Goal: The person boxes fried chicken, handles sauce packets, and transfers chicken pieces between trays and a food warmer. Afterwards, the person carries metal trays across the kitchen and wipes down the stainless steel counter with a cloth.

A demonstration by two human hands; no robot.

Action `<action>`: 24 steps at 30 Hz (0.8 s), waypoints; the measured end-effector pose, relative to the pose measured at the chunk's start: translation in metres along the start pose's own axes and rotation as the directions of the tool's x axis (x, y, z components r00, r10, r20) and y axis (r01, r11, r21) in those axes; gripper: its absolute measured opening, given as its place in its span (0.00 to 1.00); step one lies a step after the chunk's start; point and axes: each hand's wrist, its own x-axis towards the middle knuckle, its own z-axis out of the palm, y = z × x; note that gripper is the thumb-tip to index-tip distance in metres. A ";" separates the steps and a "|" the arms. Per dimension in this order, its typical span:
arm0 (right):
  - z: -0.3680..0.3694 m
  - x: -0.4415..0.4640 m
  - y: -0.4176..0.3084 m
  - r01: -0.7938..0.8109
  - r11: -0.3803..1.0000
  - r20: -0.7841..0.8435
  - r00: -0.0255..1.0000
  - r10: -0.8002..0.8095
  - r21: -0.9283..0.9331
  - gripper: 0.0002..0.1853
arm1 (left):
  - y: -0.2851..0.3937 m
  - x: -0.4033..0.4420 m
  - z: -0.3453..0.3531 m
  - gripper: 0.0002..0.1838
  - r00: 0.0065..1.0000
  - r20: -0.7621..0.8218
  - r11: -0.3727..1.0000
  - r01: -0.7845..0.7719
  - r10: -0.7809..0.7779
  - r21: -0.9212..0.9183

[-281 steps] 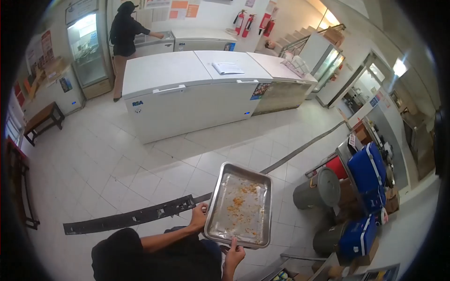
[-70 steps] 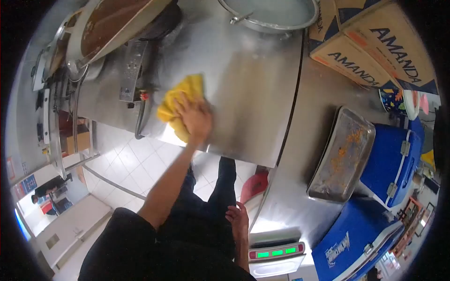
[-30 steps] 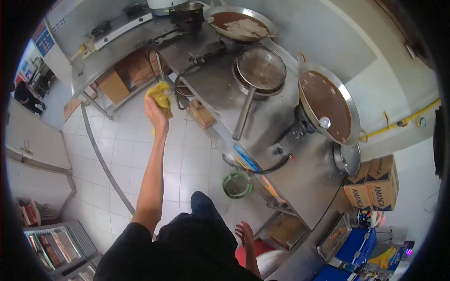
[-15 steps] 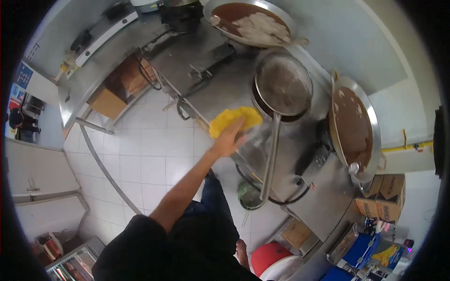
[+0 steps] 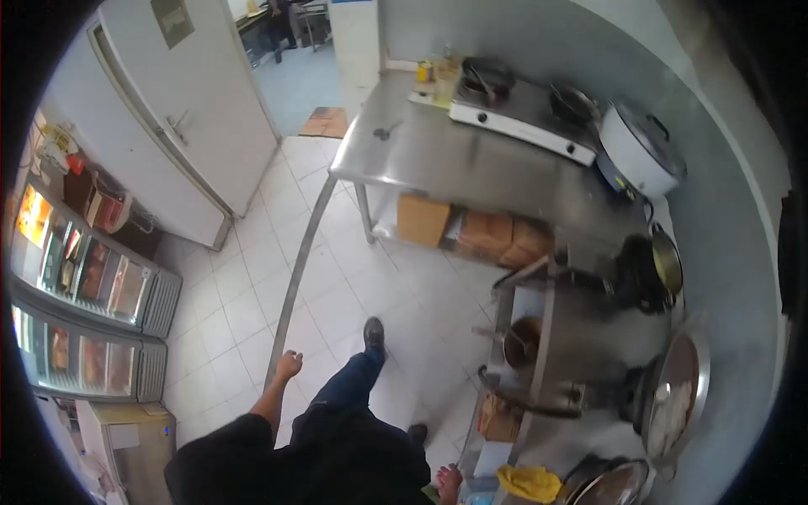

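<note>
My left hand [image 5: 289,364] is above the tiled floor, at the left of my body, with its fingers curled in and nothing plainly in them. Low in the view, my right hand [image 5: 449,481] hangs beside the steel table with its fingers loosely apart and empty. A crumpled yellow cloth [image 5: 528,483] lies at the table's edge, a little to the right of that hand and apart from it. Next to the cloth is a round pan [image 5: 613,483], partly cut off by the view's lower edge.
A steel counter [image 5: 404,151] bears a two-burner stove [image 5: 522,128] and a white cooker [image 5: 641,151]. A wok [image 5: 677,396] with pale pieces is at the right. Boxes [image 5: 422,220] sit on the lower shelf. Glass-front cases [image 5: 93,278] and a door [image 5: 181,101] are at the left.
The view has turned left towards the counter and door. The yellow cloth, earlier in my left hand, now lies on the table; my left hand has let go and moved away from it.
</note>
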 end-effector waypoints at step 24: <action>1.193 0.092 -0.231 0.572 0.373 0.611 0.792 -0.016 -0.731 0.09 | 0.163 0.510 -0.314 0.20 1.000 0.003 0.827 -0.019 0.024 -0.562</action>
